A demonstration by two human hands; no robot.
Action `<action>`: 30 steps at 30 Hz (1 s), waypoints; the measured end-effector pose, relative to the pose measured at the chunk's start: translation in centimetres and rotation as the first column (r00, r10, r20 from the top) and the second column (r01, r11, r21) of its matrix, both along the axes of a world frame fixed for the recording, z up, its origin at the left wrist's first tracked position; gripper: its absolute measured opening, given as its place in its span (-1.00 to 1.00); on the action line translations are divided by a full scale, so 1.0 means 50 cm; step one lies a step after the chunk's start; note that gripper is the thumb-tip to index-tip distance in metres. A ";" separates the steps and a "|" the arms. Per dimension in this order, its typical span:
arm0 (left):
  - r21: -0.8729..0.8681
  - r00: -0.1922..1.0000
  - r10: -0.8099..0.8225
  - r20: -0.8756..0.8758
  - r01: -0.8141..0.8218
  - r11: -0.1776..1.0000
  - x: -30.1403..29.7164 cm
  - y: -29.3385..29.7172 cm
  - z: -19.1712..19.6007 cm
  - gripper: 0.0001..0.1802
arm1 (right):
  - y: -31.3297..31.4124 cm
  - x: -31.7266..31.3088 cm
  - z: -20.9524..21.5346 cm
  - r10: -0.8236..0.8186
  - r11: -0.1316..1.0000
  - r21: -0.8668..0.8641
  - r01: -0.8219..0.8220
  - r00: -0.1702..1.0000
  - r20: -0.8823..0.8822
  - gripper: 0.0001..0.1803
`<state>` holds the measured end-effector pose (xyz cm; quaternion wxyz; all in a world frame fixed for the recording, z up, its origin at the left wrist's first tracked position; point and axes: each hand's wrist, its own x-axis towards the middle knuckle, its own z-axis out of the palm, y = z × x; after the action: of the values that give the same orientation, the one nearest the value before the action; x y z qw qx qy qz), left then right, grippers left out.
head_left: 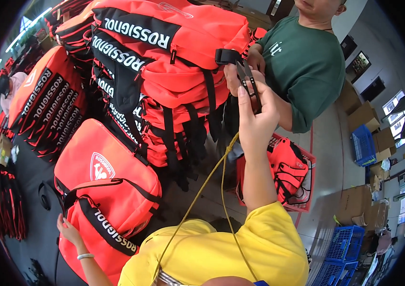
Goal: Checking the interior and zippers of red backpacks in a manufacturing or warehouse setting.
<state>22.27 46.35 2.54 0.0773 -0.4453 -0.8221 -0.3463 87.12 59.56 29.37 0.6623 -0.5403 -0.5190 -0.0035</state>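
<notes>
the tall stack of red and black bags (183, 76), many layers deep with dark straps dangling down its near side, is the largest thing here. on the near left side of the tall stack a single red bag (131, 207) lies on a dark surface, its front panel up, with a pale shield emblem and black carry straps across it. to the right of the tall stack stands a co-worker in a green shirt (302, 71), one hand close to a black strap (228, 56) at the stack's right end. left of the tall stack is a lower pile of similar bags (45, 107). a red crate (309, 202) sits on the floor to its near right, with another red bag inside. the person's right hand (259, 107), raised by the tall stack's right end, grasps black scissors (249, 82), blades pointing up. the left hand (70, 233), well apart from the tall stack, is at the single bag's left edge, fingers bent; whether it clasps anything i cannot tell. a pale band (85, 256) circles its wrist.
</notes>
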 end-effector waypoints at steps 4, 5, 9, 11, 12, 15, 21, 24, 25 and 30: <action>0.343 0.958 -0.244 -0.154 0.283 0.896 0.137 0.097 0.216 -0.73 | 0.004 0.017 0.015 -0.031 0.998 -0.054 0.037 0.995 0.098 -0.75; 0.368 0.930 -0.351 -0.108 0.365 0.855 0.182 0.132 0.273 -0.73 | 0.008 0.023 0.019 -0.035 0.998 -0.038 0.041 0.988 0.153 -0.74; 0.376 0.612 -0.788 -0.068 0.747 0.548 0.439 0.272 0.484 -0.76 | 0.027 0.044 0.025 -0.129 0.991 0.006 0.132 0.965 0.229 -0.69; 0.266 0.389 -0.910 -0.142 0.901 0.344 0.581 0.315 0.592 -0.79 | 0.040 0.066 0.025 -0.187 0.982 0.021 0.188 0.952 0.241 -0.68; 0.202 0.273 -0.943 -0.189 0.951 0.234 0.650 0.334 0.632 -0.80 | 0.045 0.075 0.025 -0.189 0.982 0.073 0.176 0.951 0.246 -0.66; 0.300 0.123 -0.991 0.050 0.945 0.132 0.804 0.393 0.681 -0.77 | 0.040 0.072 0.033 -0.161 0.986 0.085 0.143 0.953 0.257 -0.65; 0.333 0.093 -0.996 0.012 0.938 0.091 0.991 0.451 0.699 -0.70 | 0.063 0.090 0.034 -0.137 0.990 0.077 0.119 0.937 0.321 -0.64; 0.256 0.160 -0.987 -0.034 0.956 0.146 1.015 0.463 0.691 -0.67 | 0.076 0.094 0.032 -0.123 0.990 0.109 0.091 0.934 0.335 -0.65; 0.286 0.161 -0.983 -0.084 0.949 0.131 1.024 0.469 0.689 -0.70 | 0.074 0.096 0.034 -0.132 0.990 0.095 0.105 0.927 0.350 -0.65; 0.307 0.200 -0.965 -0.168 0.941 0.141 1.046 0.483 0.681 -0.77 | 0.070 0.096 0.041 -0.113 0.992 0.084 0.089 0.931 0.347 -0.70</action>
<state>74.55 70.49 36.58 -0.1112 -0.8299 -0.2814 -0.4687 91.90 63.07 31.42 0.5757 -0.5343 -0.6001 -0.1513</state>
